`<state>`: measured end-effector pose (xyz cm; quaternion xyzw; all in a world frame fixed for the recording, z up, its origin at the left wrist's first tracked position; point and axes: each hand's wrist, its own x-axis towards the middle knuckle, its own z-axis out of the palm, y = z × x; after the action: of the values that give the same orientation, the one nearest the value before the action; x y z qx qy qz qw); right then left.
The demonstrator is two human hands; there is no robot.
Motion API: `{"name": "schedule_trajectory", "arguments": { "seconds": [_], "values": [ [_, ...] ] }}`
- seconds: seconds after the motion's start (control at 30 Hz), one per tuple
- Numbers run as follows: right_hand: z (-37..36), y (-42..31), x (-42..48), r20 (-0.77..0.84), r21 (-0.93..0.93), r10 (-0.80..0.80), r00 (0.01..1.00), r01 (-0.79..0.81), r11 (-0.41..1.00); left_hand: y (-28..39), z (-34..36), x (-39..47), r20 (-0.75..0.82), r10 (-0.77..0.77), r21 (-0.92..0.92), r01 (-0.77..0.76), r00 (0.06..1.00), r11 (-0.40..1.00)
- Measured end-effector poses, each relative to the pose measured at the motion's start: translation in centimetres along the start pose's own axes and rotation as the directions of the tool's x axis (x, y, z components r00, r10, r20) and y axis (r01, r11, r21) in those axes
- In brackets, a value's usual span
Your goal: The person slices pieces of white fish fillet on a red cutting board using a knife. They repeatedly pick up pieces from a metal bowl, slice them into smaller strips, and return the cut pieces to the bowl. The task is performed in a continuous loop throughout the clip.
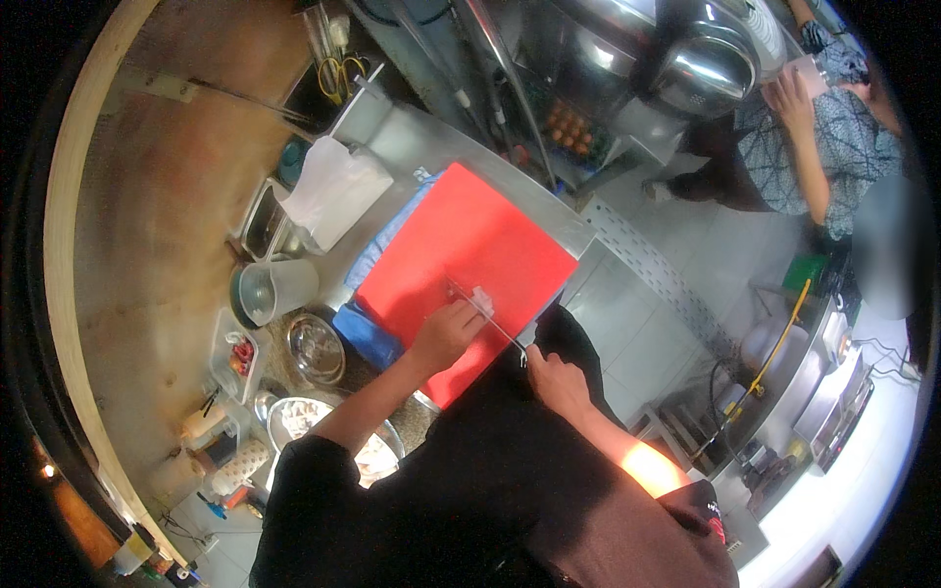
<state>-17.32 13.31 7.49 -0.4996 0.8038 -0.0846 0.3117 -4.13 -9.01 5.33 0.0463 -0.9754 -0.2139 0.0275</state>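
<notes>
A red cutting board (470, 228) lies at an angle on the steel counter before me. My right hand (560, 378) grips the handle of a kitchen knife (500, 328), whose thin blade reaches up and left across the board. Against the blade lies a small whitish piece of food (482, 300). My left hand (450, 334) rests with bent fingers beside the blade, at the lower edge of that piece. Whether its fingertips press on the food or hold a part of it is hidden by the hand itself.
Left of the board are a blue cloth (367, 334), a steel bowl (316, 348), a clear plastic jug (279, 289) and a large bowl of pale food pieces (301, 415). A white bag (334, 187) stands farther up. Across the aisle a person (816, 140) works near a large steel machine (702, 73).
</notes>
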Motion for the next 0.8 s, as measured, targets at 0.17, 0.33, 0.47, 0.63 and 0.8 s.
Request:
{"name": "schedule_trajectory", "arguments": {
  "seconds": [0.17, 0.33, 0.47, 0.63, 0.8],
  "values": [
    [2.6, -0.1, 2.3, -0.041, 0.079, -0.021, 0.999, 0.025, 0.997, -0.4, 0.7, 0.1, -0.072, 0.021, -0.017, -0.022, 0.997, 1.0],
    [1.7, -2.9, 6.1, -0.105, 0.066, -0.03, 0.994, 0.037, 0.997, -0.7, 0.8, -0.6, -0.042, 0.024, 0.015, -0.023, 0.999, 1.0],
    [1.1, -3.1, 5.5, -0.099, 0.033, -0.034, 0.995, 0.037, 0.999, -0.4, -0.4, -0.8, -0.057, 0.009, 0.044, -0.007, 0.998, 0.999],
    [1.1, -1.6, 1.1, -0.022, 0.018, -0.012, 1.0, 0.012, 1.0, 0.4, -1.8, -0.1, -0.068, 0.011, 0.071, -0.006, 0.998, 0.997],
    [1.5, -1.0, -1.1, -0.042, 0.018, 0.02, 0.999, -0.019, 1.0, 0.0, -1.4, -0.7, 0.028, -0.025, 0.041, 0.024, 0.999, 0.999]
  ]
}}
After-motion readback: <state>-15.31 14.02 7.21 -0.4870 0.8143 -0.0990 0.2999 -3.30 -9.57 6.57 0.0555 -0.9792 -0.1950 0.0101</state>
